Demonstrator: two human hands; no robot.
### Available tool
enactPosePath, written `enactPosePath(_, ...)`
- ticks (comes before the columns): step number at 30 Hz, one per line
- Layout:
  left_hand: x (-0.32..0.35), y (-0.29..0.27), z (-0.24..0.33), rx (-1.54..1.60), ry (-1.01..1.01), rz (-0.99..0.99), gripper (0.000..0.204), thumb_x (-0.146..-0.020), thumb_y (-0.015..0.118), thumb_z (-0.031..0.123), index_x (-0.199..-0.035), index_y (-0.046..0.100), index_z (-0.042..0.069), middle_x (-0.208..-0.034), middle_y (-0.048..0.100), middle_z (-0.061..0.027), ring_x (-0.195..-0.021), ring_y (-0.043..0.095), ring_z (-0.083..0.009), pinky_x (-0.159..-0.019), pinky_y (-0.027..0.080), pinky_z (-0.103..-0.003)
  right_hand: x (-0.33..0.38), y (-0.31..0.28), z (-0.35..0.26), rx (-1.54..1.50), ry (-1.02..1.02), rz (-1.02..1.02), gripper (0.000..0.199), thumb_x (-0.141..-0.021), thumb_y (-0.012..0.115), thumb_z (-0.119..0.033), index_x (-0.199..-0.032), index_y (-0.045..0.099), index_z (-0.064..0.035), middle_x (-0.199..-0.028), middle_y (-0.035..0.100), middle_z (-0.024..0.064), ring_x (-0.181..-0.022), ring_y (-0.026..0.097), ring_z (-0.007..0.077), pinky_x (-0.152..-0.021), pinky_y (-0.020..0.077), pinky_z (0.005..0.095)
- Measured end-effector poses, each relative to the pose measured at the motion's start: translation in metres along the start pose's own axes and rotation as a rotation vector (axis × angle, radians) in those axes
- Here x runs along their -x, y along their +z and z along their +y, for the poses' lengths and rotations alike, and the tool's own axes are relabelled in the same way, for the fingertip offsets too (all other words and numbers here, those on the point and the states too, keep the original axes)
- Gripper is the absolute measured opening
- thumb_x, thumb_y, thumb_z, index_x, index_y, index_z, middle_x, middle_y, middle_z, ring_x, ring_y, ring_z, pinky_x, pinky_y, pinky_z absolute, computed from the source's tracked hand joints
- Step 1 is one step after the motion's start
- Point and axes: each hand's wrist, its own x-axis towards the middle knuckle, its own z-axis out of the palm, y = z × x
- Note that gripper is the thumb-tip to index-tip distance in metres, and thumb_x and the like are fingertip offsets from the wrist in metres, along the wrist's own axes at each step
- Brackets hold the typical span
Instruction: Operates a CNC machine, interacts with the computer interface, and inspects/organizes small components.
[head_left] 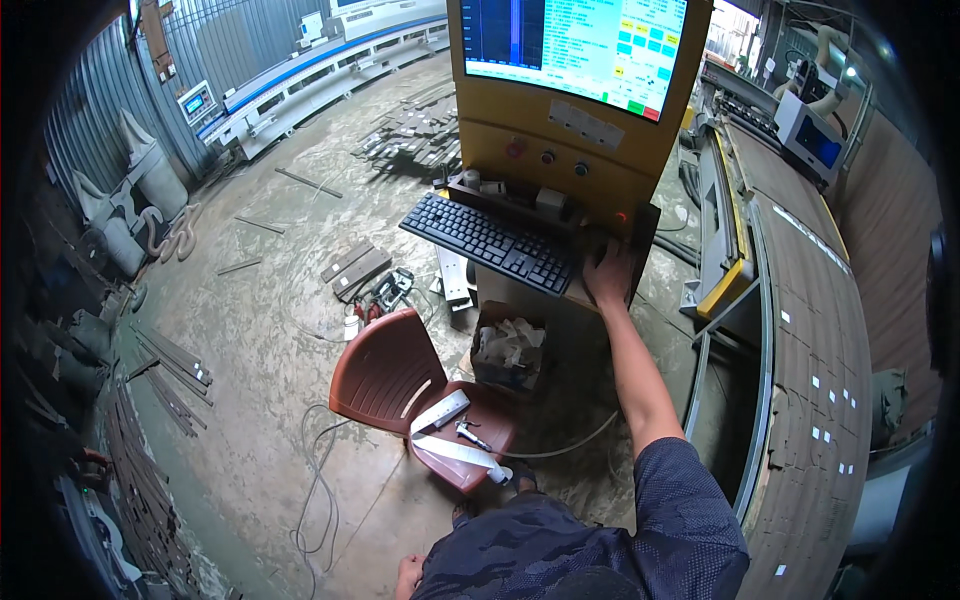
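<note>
My right arm reaches forward to the yellow control cabinet. The right hand lies at the right end of its shelf, fingers curled over a dark computer mouse that is mostly hidden. Just left of that hand is a black keyboard, set at a slant. Above, a lit monitor shows a dark panel, text lines and coloured buttons. My left hand hangs low beside my body at the bottom edge; its fingers are too hidden to read.
A brown plastic chair holds a strip of white labels and an air blow gun. Behind it stands a box of scraps. Boards with white labels lie along the right. Hoses and wood strips lie on the floor.
</note>
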Motion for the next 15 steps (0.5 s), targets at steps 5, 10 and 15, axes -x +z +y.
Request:
enactPosePath(5, 0.007, -0.013, 0.029, 0.1, -0.032, 0.006, 0.029, -0.098, 0.065, 0.027, -0.096, 0.074, -0.001, -0.084, 0.074, -0.0088, -0.074, 0.067, -0.0166, -0.07, 0.055, -0.034, 0.003, -0.005, 0.004, 0.031, 0.004, -0.052, 0.059, -0.09, 0.064, -0.033, -0.136, 0.052, 0.0022, -0.143, 0.052, 0.0325, -0.129, 0.052, 0.0504, -0.112, 0.0418, 0.0535)
enactPosePath(10, -0.011, -0.015, 0.031, 0.078, 0.154, -0.046, 0.032, -0.098, 0.066, 0.029, -0.096, 0.075, -0.001, -0.082, 0.074, -0.0081, -0.072, 0.065, -0.0135, -0.068, 0.053, -0.031, 0.003, -0.023, 0.005, 0.0, -0.002, 0.016, 0.057, -0.087, 0.068, -0.035, -0.13, 0.054, 0.0002, -0.128, 0.058, 0.0296, -0.118, 0.055, 0.0485, -0.103, 0.0447, 0.0555)
enactPosePath(15, -0.022, -0.004, 0.025, -0.138, 0.206, -0.03, 0.032, -0.097, 0.069, 0.03, -0.096, 0.076, -0.002, -0.079, 0.072, -0.0043, -0.072, 0.062, -0.0124, -0.068, 0.052, -0.032, 0.02, -0.038, -0.021, -0.185, -0.083, 0.329, 0.056, -0.083, 0.074, -0.027, -0.129, 0.058, 0.0002, -0.131, 0.057, 0.0287, -0.121, 0.053, 0.0472, -0.106, 0.0437, 0.054)
